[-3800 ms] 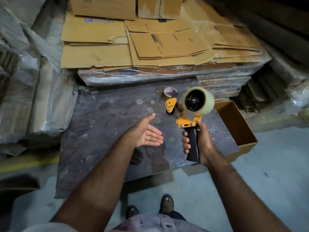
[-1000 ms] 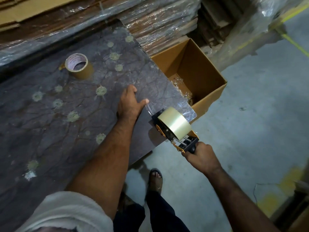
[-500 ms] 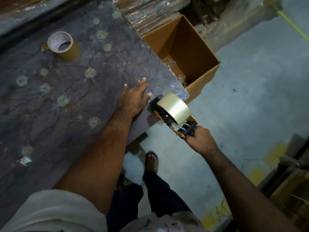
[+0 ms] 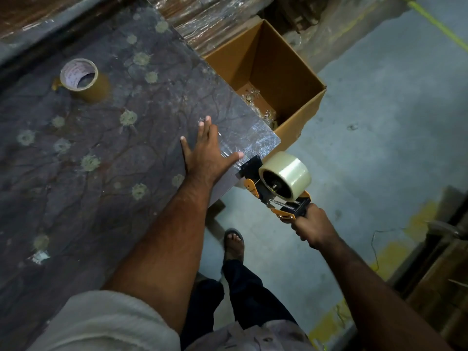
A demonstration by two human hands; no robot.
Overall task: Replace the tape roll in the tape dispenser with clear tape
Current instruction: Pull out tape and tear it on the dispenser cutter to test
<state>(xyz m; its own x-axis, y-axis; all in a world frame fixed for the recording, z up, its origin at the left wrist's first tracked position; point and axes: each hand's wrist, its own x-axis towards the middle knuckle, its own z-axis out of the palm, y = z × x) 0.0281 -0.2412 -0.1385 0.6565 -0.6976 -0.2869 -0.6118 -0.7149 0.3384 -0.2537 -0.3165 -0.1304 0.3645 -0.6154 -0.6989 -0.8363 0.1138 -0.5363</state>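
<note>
While the brown tape roll (image 4: 80, 77) is standing on its own well to the far left of the tape dispenser (image 4: 273, 184), apart from everything else on the dark board (image 4: 76, 173), the swap itself is looking done. That roll is sitting on its side face with its white core up, untouched by either hand.

Nearer the dispenser, the left hand (image 4: 206, 154) is lying flat and spread wide on the board, holding nothing; its thumb is reaching toward the dispenser's black front end, and it seems to be pressing down a shiny strip of clear film just beside that end, though the film's edges are hard to make out.

At the board's corner, the dispenser is carrying the clear tape roll (image 4: 286, 174), seated on its hub. Behind the dispenser, an open cardboard box (image 4: 286, 72) is sitting on the floor with some crumpled scraps inside.

To the dispenser's right, the right hand (image 4: 312, 228) is wrapped tightly around the handle.

What is left, by my reading, is only testing: drawing the tape out and cutting it.
</note>
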